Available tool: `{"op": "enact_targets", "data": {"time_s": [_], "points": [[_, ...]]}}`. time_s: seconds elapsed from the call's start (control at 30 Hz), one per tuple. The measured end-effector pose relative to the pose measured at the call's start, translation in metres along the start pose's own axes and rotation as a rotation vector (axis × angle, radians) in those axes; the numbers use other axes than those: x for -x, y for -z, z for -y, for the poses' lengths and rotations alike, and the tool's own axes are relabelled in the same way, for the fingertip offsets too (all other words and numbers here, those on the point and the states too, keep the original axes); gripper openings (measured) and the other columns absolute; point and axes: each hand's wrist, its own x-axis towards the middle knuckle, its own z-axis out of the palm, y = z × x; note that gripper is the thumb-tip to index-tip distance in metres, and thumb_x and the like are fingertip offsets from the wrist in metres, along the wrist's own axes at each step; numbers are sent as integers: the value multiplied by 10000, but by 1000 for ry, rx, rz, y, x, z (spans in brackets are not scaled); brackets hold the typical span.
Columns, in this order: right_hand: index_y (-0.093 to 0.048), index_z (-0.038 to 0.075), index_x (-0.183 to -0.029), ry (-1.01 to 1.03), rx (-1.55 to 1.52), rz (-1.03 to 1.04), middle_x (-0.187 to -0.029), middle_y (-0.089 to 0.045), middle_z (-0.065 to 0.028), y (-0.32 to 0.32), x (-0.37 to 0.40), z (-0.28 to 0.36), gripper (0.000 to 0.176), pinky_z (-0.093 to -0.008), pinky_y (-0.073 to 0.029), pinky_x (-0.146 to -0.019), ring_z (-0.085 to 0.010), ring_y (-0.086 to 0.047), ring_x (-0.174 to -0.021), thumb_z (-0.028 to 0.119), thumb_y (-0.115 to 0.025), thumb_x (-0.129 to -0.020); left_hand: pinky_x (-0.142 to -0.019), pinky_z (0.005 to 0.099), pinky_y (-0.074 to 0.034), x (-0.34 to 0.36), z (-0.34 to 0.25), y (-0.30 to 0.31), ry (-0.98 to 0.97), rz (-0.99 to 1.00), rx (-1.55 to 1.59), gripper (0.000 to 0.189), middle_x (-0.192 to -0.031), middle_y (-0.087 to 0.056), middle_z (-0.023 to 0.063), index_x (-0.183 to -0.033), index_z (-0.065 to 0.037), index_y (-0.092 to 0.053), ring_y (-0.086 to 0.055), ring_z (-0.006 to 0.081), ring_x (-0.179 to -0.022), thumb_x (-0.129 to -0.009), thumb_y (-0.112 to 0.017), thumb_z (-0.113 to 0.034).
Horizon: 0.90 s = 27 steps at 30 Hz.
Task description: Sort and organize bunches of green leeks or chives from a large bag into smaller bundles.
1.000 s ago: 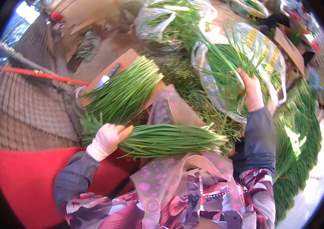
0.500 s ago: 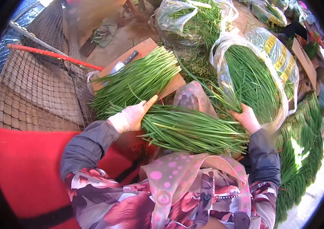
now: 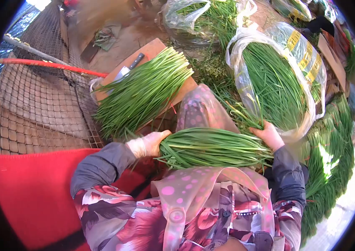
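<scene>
A long bundle of green stalks [image 3: 215, 147] lies crosswise over the lap, in front of the dotted apron [image 3: 185, 184]. My left hand [image 3: 150, 143] is closed around its left end, thumb on top. At the right end, my right hand [image 3: 268, 134] pinches a few thin stalks beside the open plastic bag [image 3: 238, 79]; its lower fingers are partly hidden. Another pile of cut stalks [image 3: 148, 90] rests on an orange board [image 3: 154, 48], with a knife [image 3: 130, 67] at the pile's upper left.
Black netting [image 3: 39, 108] and a red pole [image 3: 52, 63] are at the left, above a red cloth [image 3: 31, 192]. A second bag of greens [image 3: 190, 25] stands at the top. Tied bundles [image 3: 332, 138] are stacked at the right.
My left hand has shifted slightly right and down along the bundle, whose left end is now gathered at the hand. The bundle lies flatter, apart from the pile on the board.
</scene>
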Motion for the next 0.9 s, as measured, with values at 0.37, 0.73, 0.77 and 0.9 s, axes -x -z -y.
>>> {"op": "enact_targets", "data": {"time_s": [0.37, 0.73, 0.77, 0.9], "points": [[-609, 62, -956, -42, -669, -662, -765, -577, 2, 80, -31, 14, 372, -311, -416, -606, -118, -505, -656, 318, -778, -746, -1010, 402, -441, 88, 28, -29, 95, -54, 1200, 398, -1254, -568, 131, -1275, -7, -492, -560, 237, -1143, -914, -565, -160], [-636, 24, -1151, -50, 517, -143, -1066, -664, -223, -16, -36, -61, 524, -357, -511, -857, -286, -656, -1001, 343, -730, -746, -915, 348, -512, 73, 6, -42, 44, -412, 948, 591, -1246, -578, 118, -1289, 0, -476, -583, 210, -1114, -755, -729, -7], [-657, 22, -1104, -117, 421, -196, -1035, -677, -208, 0, -33, -37, 427, -352, -517, -828, -285, -670, -949, 297, -718, -782, -942, 383, -501, 70, 7, -43, -8, -360, 905, 559, -1266, -562, 129, -1311, -6, -449, -575, 237, -1133, -801, -677, 2], [-710, 62, -991, 443, -5, -496, -911, -710, -98, 10, -6, 67, 162, -302, -531, -688, -215, -681, -765, 94, -661, -839, -1010, 525, -436, 51, 35, -44, -30, -85, 1818, 400, -1381, -451, 181, -1378, -35, -364, -488, 355, -1240, -988, -405, -114]]}}
